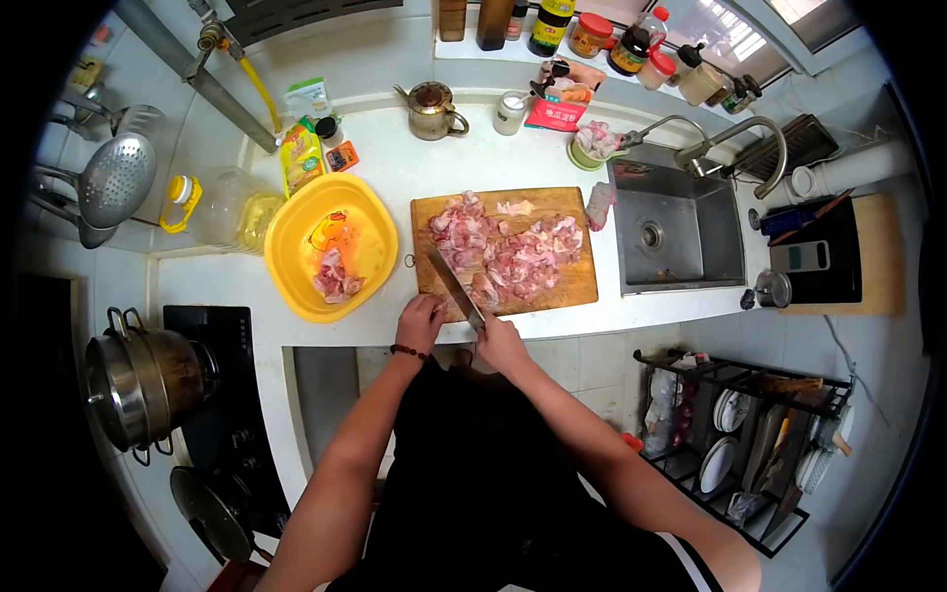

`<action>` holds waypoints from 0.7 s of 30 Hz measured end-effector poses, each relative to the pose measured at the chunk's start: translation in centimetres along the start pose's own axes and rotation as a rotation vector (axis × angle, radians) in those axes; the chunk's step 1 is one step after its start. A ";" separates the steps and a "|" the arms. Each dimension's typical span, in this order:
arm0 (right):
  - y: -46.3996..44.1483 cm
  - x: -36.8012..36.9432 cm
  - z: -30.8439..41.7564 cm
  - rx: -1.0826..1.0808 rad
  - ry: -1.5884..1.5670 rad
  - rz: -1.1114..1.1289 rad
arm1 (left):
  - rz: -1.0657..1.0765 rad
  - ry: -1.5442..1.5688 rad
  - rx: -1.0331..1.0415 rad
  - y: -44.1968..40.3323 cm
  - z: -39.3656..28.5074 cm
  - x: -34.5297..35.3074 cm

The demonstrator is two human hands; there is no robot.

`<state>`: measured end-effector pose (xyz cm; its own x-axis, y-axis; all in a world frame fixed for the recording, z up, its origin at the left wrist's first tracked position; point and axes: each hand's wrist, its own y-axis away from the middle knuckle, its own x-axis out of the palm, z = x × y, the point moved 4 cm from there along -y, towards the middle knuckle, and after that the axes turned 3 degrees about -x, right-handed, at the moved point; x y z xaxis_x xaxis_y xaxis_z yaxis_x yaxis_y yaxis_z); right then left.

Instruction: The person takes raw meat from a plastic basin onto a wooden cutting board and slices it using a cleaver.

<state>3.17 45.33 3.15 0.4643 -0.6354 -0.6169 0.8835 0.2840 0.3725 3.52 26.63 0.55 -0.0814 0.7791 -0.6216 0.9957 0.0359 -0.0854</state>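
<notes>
My right hand (501,343) grips the handle of a kitchen knife (457,286), its blade slanting up and left over the front left of the wooden cutting board (584,286). Beside the blade, my left hand (422,316), with a beaded bracelet on the wrist, is at the board's front left corner. Its fingers are curled together, and whatever they may hold is hidden. Chopped pieces of raw meat (533,259) cover much of the board. To the left stands a yellow basin (381,222) with some meat pieces (335,281) and orange-yellow bits inside.
A metal sink (681,281) with a faucet (760,128) is to the right. A teapot (431,111), a glass jar (510,113) and an oil jug (222,202) stand around the counter. At left, a steel pot (128,385) sits by the stove (207,335); a dish rack (740,365) is lower right.
</notes>
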 end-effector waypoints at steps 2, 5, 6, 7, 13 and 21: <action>0.2 0.0 -0.1 0.036 -0.024 -0.038 | -0.007 -0.006 -0.028 0.4 -0.1 0.1; -1.3 -0.5 1.5 -0.028 0.049 -0.056 | 0.036 -0.011 -0.001 0.3 -0.1 0.2; -1.3 -0.6 1.4 -0.032 0.045 -0.055 | 0.015 -0.024 0.011 0.4 -0.1 0.1; -1.3 -0.9 0.9 -0.012 0.072 -0.031 | -0.008 -0.037 0.027 0.3 0.0 0.0; 0.9 -4.0 -1.8 0.039 0.170 0.006 | -0.048 -0.080 0.118 0.3 0.6 -1.1; 1.6 -4.3 0.9 -0.028 0.110 -0.009 | -0.075 -0.088 0.029 0.2 -0.5 -1.7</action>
<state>2.59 47.87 7.02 0.4586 -0.5561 -0.6931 0.8885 0.2994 0.3477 3.86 25.62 1.92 -0.1608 0.7165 -0.6788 0.9850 0.0732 -0.1562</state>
